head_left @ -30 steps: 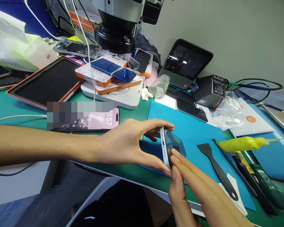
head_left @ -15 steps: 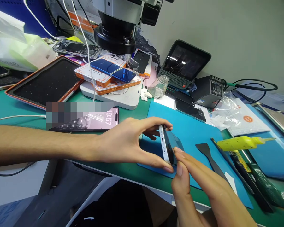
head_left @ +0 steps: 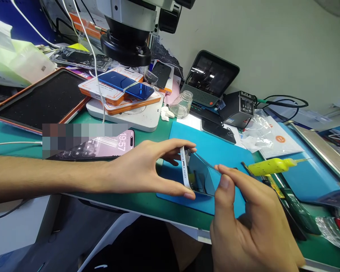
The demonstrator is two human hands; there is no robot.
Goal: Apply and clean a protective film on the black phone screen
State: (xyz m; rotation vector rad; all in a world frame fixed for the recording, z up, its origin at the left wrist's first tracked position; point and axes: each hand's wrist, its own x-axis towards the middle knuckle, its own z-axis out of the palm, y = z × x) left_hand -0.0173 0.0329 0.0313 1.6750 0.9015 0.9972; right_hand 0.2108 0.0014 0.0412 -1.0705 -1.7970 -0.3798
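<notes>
On the blue mat (head_left: 229, 151), white phone (head_left: 184, 172) (glossy glass) between left hand (head_left: 141, 173) and right hand (head_left: 243, 219).

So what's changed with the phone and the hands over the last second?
The right hand has peeled the screen up off the white phone, opening it like a flap; earlier its fingertips only pressed at the bottom edge. The left hand still clamps the phone on the blue mat.

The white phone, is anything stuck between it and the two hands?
No, nothing visible is in the way. The left hand already has its grip on the white phone, thumb and fingers on its edges. The right hand pinches the lifted screen directly. The yellow bottle lies off to the side.
</notes>
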